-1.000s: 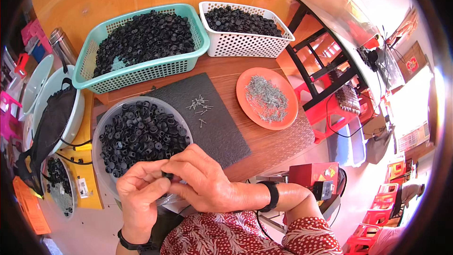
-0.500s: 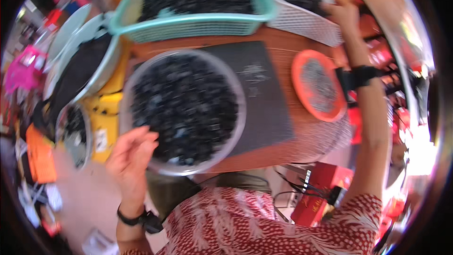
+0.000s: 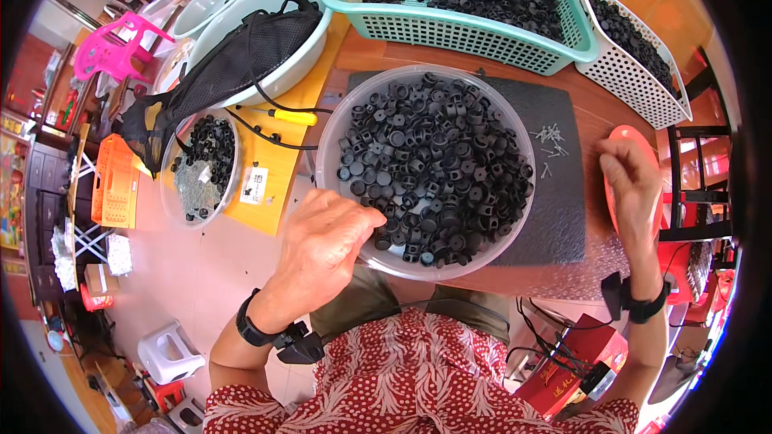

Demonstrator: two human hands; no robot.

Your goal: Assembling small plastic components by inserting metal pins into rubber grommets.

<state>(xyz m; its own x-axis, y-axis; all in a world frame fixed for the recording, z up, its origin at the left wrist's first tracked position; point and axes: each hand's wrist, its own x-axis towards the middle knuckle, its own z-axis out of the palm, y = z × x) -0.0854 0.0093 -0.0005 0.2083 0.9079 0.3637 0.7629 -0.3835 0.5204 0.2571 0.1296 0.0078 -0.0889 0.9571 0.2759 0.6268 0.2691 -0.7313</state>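
Black parts: small, rounded, heaped | bowl: translucent, round | hands: fingers curled, cannot tell if pinching

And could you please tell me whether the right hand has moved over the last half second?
Yes: the right hand has come back from the white basket, down the view, and now appears over the plate.

a pink chair stands at the upper left of the frame; right of it a black mesh bag lies across a pale basin. an orange crate is at mid-left, a white stool lower left, a red box lower right.
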